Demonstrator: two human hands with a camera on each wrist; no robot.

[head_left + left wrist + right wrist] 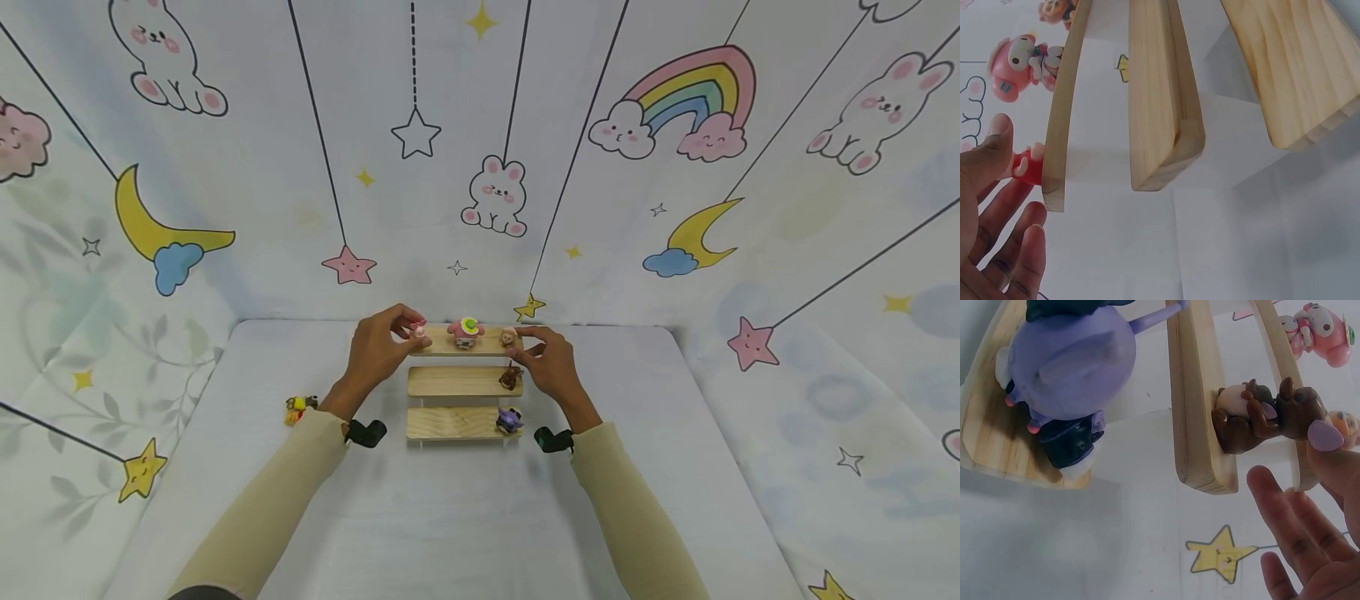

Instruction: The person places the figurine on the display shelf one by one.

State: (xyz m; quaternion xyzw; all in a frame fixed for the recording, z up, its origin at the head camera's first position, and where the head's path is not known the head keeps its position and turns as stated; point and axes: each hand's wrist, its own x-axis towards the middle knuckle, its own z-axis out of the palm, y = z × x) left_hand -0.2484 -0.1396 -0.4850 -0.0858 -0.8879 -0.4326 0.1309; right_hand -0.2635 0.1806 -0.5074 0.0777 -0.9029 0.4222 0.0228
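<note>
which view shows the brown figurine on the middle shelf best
The right wrist view: the brown figurine fills the frame, close and sharp. The head view shows it tiny at the shelf's right end. The left wrist view misses it.

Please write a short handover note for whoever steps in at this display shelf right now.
Left hand pinches a small pink figurine at the left end of the three-tier wooden shelf's top step. Right hand touches the small orange figurine at that step's right end.
Done: pink mushroom-hat figurine top middle, brown figurine middle step, purple figurine bottom step.
Left: yellow figurine lies on the table.
</note>
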